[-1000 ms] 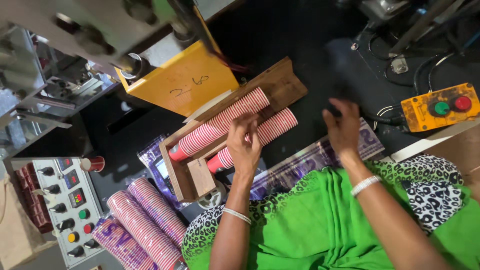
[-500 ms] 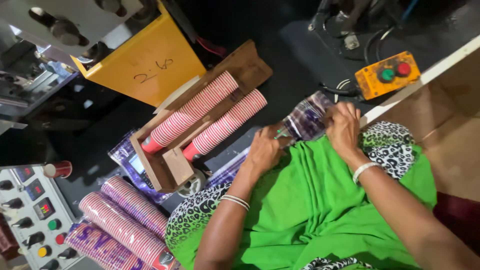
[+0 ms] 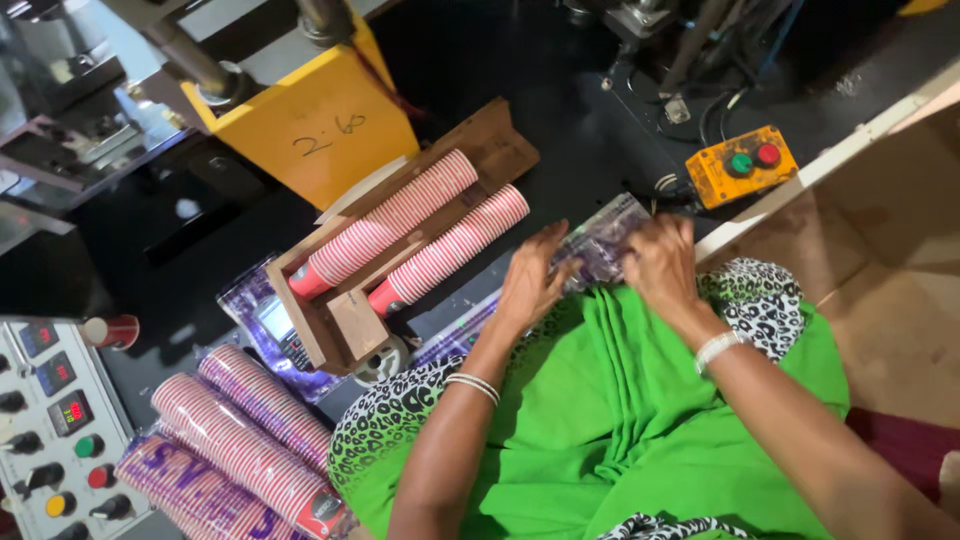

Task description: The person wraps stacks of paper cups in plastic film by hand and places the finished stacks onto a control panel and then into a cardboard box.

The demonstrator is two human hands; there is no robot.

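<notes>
My left hand [image 3: 530, 282] and my right hand [image 3: 660, 262] both grip a clear plastic sleeve with purple print [image 3: 598, 240], held over my lap on the green cloth [image 3: 610, 400]. Just left of my hands lie two stacks of red-and-white striped paper cups [image 3: 445, 250] in a wooden trough tray [image 3: 345, 320]. Wrapped cup stacks in printed plastic [image 3: 235, 440] lie at the lower left.
A yellow machine panel [image 3: 320, 130] stands behind the tray. An orange button box with a green and a red button [image 3: 740, 165] sits at the right. A grey control panel [image 3: 55, 430] is at the far left, a single red cup [image 3: 112, 330] beside it. A wooden board [image 3: 880, 230] lies right.
My left hand left the cup stacks and moved right to join my right hand on the plastic sleeve. The camera view shifted, so the tray now sits further left.
</notes>
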